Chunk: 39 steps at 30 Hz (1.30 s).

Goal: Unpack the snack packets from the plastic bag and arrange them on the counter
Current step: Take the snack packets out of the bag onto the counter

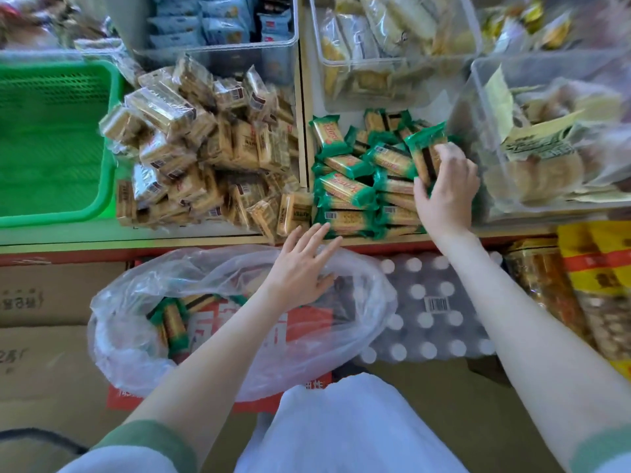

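Head view: the right hand (447,191) curls its fingers round green-wrapped biscuit packets (424,155), perhaps two. The green pile (348,192) on the counter (85,235) lies left of those fingers. The left hand (302,269) has straight, spread fingers holding nothing, above the clear plastic bag (136,363), where roughly three bagged packets (174,324) lie.

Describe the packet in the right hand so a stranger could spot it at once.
On the counter, right of the wooden divider, lies a pile of green-wrapped packets. At the pile's right edge, beside the clear bin, the right hand grips one green packet, the only one held.
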Each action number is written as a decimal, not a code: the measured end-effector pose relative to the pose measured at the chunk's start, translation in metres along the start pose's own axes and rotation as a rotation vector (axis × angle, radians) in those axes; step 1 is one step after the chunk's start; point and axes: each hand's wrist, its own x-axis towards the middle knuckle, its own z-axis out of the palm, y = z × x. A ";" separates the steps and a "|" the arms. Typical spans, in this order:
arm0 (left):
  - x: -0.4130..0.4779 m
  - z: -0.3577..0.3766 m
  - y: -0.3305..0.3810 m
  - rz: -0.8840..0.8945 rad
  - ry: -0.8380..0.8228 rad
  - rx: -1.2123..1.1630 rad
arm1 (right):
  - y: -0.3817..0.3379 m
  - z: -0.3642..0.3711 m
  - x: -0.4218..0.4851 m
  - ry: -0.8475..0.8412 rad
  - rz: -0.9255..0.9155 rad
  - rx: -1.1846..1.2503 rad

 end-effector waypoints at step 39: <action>-0.081 0.025 -0.054 -0.108 -0.246 0.031 | -0.085 0.061 -0.199 -0.876 -0.289 0.073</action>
